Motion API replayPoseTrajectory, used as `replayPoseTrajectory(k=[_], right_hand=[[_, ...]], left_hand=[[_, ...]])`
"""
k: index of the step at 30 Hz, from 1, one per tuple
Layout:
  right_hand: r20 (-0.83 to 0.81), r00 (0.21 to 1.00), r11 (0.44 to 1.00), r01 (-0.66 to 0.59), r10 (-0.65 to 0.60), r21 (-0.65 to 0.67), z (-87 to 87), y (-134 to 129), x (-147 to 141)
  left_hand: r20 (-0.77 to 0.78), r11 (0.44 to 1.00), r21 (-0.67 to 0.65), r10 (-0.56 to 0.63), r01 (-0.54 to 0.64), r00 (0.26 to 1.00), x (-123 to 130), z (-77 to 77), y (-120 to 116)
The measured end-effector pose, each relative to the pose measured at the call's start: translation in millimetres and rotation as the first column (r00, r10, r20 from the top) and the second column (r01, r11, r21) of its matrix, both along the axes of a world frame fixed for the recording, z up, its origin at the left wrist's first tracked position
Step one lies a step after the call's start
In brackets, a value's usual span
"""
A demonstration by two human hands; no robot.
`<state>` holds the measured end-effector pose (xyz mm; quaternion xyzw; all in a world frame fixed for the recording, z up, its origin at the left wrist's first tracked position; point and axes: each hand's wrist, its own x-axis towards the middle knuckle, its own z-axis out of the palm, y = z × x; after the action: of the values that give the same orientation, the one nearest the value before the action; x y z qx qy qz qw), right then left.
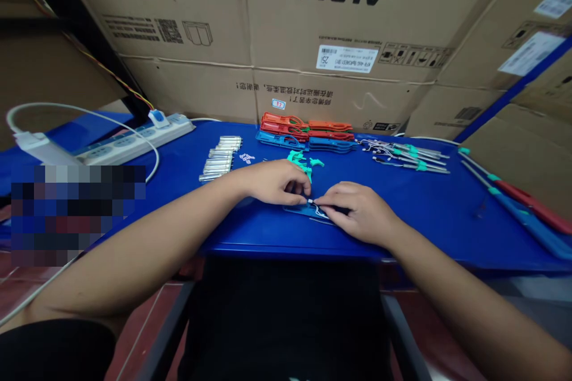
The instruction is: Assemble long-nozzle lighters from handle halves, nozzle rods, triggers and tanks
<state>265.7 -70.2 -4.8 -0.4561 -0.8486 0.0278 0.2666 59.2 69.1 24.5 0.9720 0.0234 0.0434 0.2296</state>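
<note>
Over the front middle of the blue table, my left hand (282, 182) has its fingers curled and its thumb tip against a small white connector (310, 201). Any other thing inside that pinch is hidden. Opposite it, my right hand (360, 209) is closed, thumb and fingertips pinching thin white wires (319, 211) that run to the connector. Under the fingertips lies a blue plastic casing (295, 209), partly covered by both hands. Just beyond my left hand is a small heap of mint-green plastic pieces (297, 158).
Red and blue casings (286, 126) are stacked at the back. Silver cylinders (218, 158) stand left, beside small pink pieces (246, 158). Wired metal rods (413, 155) lie right, near long red and blue assemblies (527, 202). A power strip (134, 141) sits left; cardboard (286, 24) walls the back.
</note>
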Motion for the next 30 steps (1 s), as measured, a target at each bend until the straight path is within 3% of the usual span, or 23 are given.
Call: replayPoseTrajectory(k=[12, 30], right_hand=[[0.058, 0.998, 0.999, -0.009, 0.011, -0.046, -1.2, 0.5, 5.8], [0.003, 0.999, 0.998, -0.045, 0.045, -0.045, -4.7, -1.6, 6.1]], left_hand=[[-0.119, 0.995, -0.103, -0.015, 0.002, 0.993, 0.7, -7.7, 6.4], [-0.181, 0.991, -0.13, 0.016, -0.04, 0.983, 2.4, -8.7, 4.4]])
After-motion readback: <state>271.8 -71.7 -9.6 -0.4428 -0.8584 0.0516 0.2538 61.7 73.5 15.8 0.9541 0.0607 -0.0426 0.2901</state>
